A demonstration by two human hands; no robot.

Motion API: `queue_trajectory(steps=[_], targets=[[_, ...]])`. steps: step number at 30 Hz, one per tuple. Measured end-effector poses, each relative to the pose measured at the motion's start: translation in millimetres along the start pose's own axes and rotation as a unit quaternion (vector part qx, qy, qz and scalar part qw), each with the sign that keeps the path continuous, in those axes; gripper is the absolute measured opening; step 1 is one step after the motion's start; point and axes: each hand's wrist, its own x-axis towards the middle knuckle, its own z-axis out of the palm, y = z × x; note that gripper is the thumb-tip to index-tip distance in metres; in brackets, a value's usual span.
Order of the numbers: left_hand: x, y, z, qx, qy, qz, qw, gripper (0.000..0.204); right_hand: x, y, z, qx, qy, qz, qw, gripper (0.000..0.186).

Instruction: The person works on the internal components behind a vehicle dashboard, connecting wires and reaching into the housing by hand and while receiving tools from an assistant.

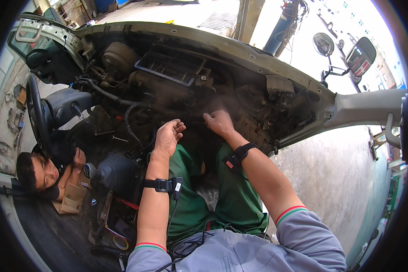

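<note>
My left hand (167, 138) hovers above my left knee, palm turned up and fingers loosely curled apart, with nothing visible in it. To its right, my right hand (220, 122) reaches toward the stripped dashboard cavity (186, 97). Its fingers are closed, and whatever they may hold is hidden. Haze blurs the parts around that hand. A black wiring harness (109, 94) runs through the cavity on the left. Beyond my hands sits a rectangular frame (163, 68) with a dark grid. A perforated metal panel (253, 131) lies right of my right hand.
At the left, another person (41, 174) lies low near the steering wheel (33, 109) and cardboard (72, 199). A gear lever (90, 171) rises beside my left forearm. A wrench (120, 138) lies beyond it. Side mirrors (361, 56) and a blue cylinder (279, 34) are outside.
</note>
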Motion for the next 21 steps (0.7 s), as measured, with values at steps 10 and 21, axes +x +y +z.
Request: queue_trajectory(steps=[10,21], targets=[[-2,0,7,0.012,-0.002,-0.002,1.0,0.026,-6,-19,-8,0.198,-0.002,0.043,0.979,0.036],[4,-2,15,0.027,-0.023,-0.017,0.999,0.03,54,-61,-2,0.465,0.021,0.165,0.87,0.038]])
